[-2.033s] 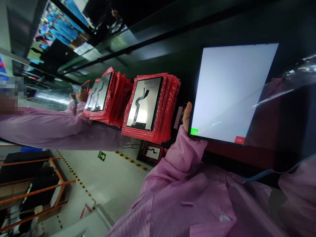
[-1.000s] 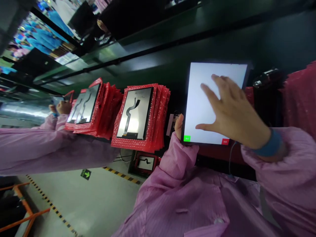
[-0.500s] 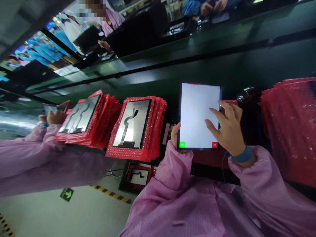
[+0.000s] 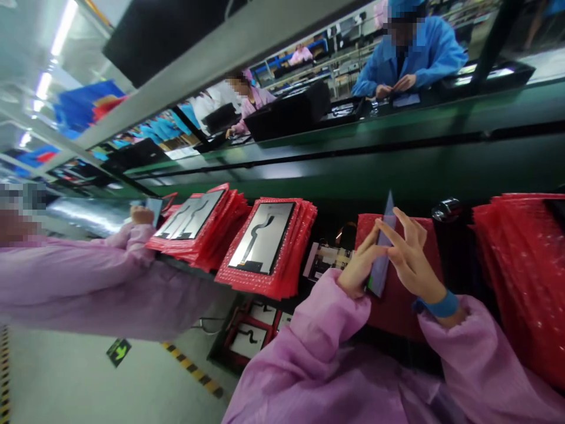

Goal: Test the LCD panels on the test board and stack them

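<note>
A thin lit display panel (image 4: 382, 259) stands almost edge-on between my two hands, above a red bubble-wrap sleeve (image 4: 399, 306) on the bench. My left hand (image 4: 359, 268) grips its left face and lower edge. My right hand (image 4: 408, 256) holds its right side, fingers curled along the upper edge; a blue wrist strap (image 4: 439, 306) circles that wrist. Both sleeves are pink.
A stack of red sleeves topped by a panel with a flex cable (image 4: 265, 247) lies to the left, and a second stack (image 4: 198, 227) beyond it. More red sleeves (image 4: 525, 277) are piled at right. A co-worker's pink sleeve (image 4: 88, 277) reaches in from the left. People work across the green conveyor (image 4: 397, 153).
The white screen faced me, held by my left hand while my right hand moved over it. Now both hands have turned the panel edge-on, and my view has lifted toward the far line.
</note>
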The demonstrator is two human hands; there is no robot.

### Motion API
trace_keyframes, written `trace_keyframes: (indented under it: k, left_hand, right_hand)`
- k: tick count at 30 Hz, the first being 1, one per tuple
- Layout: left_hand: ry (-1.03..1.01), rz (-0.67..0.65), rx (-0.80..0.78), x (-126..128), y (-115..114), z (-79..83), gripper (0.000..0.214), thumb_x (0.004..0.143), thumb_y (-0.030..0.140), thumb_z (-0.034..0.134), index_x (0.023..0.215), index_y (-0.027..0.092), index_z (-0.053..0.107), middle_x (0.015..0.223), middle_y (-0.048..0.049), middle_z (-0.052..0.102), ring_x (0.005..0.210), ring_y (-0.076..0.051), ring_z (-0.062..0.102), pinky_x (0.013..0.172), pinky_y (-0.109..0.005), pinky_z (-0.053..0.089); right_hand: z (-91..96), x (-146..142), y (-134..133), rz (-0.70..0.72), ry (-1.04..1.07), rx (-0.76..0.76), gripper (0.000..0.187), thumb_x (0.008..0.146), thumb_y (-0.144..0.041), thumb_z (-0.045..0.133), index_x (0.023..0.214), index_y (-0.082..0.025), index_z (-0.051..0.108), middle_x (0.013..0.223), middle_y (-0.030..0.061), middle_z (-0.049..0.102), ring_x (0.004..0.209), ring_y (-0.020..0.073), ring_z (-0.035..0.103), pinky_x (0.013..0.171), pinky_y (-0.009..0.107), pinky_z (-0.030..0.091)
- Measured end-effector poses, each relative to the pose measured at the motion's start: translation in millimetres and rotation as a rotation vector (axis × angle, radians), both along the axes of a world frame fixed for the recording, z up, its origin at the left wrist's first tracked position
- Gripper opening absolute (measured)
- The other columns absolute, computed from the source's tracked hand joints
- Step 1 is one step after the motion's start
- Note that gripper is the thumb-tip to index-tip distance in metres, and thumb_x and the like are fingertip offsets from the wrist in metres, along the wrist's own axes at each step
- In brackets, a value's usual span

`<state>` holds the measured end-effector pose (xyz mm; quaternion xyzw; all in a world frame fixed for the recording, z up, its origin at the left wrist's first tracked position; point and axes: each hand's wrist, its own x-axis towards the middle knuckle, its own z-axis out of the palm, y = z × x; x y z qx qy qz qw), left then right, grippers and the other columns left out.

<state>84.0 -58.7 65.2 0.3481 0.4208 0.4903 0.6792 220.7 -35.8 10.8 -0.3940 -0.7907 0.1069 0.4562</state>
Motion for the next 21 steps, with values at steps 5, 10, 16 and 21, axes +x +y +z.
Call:
trace_keyframes:
  k: [5, 10, 16, 21]
  left_hand:
    - [0.025, -0.046, 0.122, -1.2, -8.3, -7.4, 0.060, 0.089, 0.028, 0.061, 0.147, 0.021, 0.050, 0.158, -0.0057, 0.045, 0.150, -0.023, 0.037, 0.127, -0.038, 0.028]
    - [0.622, 0.301, 0.589, -46.2, -34.2, -47.3, 0.028, 0.100, 0.034, 0.047, 0.107, 0.018, 0.069, 0.112, -0.0106, 0.067, 0.109, -0.021, 0.063, 0.101, -0.039, 0.051]
    - [1.526, 0.317, 0.729, -94.4, -58.0, -113.0, 0.030, 0.095, 0.021, 0.053, 0.123, 0.015, 0.062, 0.120, -0.0152, 0.056, 0.114, -0.027, 0.055, 0.102, -0.047, 0.050]
    - [1.623, 0.235, 0.807, -99.5, -64.2, -125.0, 0.033, 0.098, 0.022, 0.050, 0.127, 0.019, 0.064, 0.131, -0.0168, 0.050, 0.122, -0.028, 0.051, 0.105, -0.048, 0.050]
  right_hand:
    - [3.9, 4.9, 2.4, -0.031, 0.054, 0.032, 0.055, 0.105, -0.056, 0.016, 0.151, -0.042, 0.045, 0.166, 0.0014, 0.025, 0.151, 0.0337, 0.028, 0.119, 0.063, 0.024]
    - [9.4, 5.4, 0.3, -0.079, 0.066, 0.048, 0.054, 0.105, -0.058, 0.018, 0.145, -0.043, 0.051, 0.164, -0.0004, 0.030, 0.148, 0.0343, 0.032, 0.118, 0.063, 0.025]
    - [11.6, 5.3, -1.4, -0.141, 0.047, 0.015, 0.055, 0.104, -0.058, 0.016, 0.140, -0.044, 0.055, 0.161, -0.0025, 0.033, 0.144, 0.0349, 0.036, 0.117, 0.062, 0.026]
    - [15.6, 5.1, -3.8, -0.151, 0.009, -0.023, 0.058, 0.102, -0.059, 0.015, 0.141, -0.042, 0.054, 0.161, 0.0012, 0.033, 0.144, 0.0348, 0.035, 0.117, 0.061, 0.026]
